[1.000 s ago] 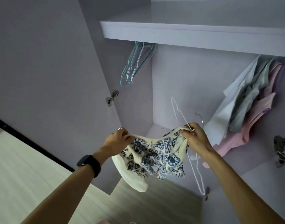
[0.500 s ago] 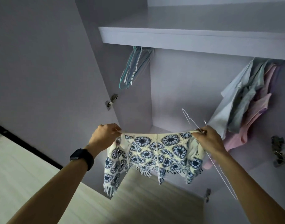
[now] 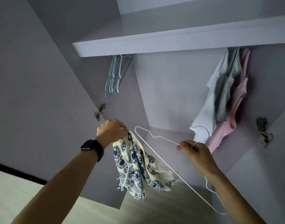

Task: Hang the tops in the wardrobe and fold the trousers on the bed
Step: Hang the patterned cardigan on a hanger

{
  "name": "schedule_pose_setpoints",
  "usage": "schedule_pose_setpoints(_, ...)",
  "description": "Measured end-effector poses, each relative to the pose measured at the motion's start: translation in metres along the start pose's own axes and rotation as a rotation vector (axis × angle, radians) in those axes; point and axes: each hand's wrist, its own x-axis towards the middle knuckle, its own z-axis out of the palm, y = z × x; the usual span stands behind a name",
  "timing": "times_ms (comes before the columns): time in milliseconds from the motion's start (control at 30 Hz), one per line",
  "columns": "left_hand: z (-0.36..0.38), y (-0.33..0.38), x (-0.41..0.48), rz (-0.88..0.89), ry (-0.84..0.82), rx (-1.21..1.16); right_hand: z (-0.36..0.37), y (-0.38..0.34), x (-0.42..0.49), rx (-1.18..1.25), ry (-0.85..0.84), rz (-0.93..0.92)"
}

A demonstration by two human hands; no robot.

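A cream top with a blue flower print [image 3: 138,168] hangs bunched from my left hand [image 3: 112,130], which grips its upper edge in front of the open wardrobe. My right hand [image 3: 195,152] pinches a white wire hanger [image 3: 156,155] near its neck, apart from the top. The hanger's hook curves up above that hand and its long side slants down to the lower right, passing in front of the top. A black watch sits on my left wrist.
Several empty teal and white hangers [image 3: 116,76] hang under the wardrobe shelf [image 3: 170,44] at the left. Several hung tops, white, grey-green and pink [image 3: 225,97], fill the right. Door hinges [image 3: 99,111] sit on both sides. Pale wood floor lies below.
My right hand has let go of the top and now holds only the hanger. The top, spread between both hands before, now dangles from my left hand. The view tilted upward.
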Motion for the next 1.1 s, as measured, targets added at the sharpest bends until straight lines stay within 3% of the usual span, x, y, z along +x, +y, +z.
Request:
schedule_pose_setpoints(133,0.006,0.012,0.002,-0.02,-0.024,-0.059,0.007,0.001,-0.023,-0.049,-0.104,-0.05)
schedule_pose_setpoints(333,0.007,0.048,-0.019,0.051,-0.009,-0.222,0.032,-0.013,-0.014,-0.137,-0.104,-0.103)
schedule_pose_setpoints(433,0.005,0.064,-0.033,0.055,-0.007,-0.375,0.05,-0.028,0.0,-0.114,-0.129,-0.125)
schedule_pose_setpoints(633,0.0,0.055,-0.064,0.242,-0.182,-0.539,0.056,-0.048,0.021,0.107,-0.054,-0.138)
schedule_pose_setpoints(700,-0.005,0.044,-0.066,0.287,-0.087,-0.449,0.055,-0.051,0.02,0.176,-0.085,-0.154)
schedule_pose_setpoints(833,-0.003,0.03,-0.062,0.425,0.282,-0.15,0.065,-0.064,0.022,0.234,-0.1,-0.172)
schedule_pose_setpoints(1000,-0.016,0.035,-0.046,0.614,0.294,-0.079,0.054,-0.071,0.031,0.338,-0.137,-0.227)
schedule_pose_setpoints(1100,-0.025,0.041,-0.039,0.715,0.272,0.035,0.039,-0.074,0.033,0.56,-0.241,-0.167)
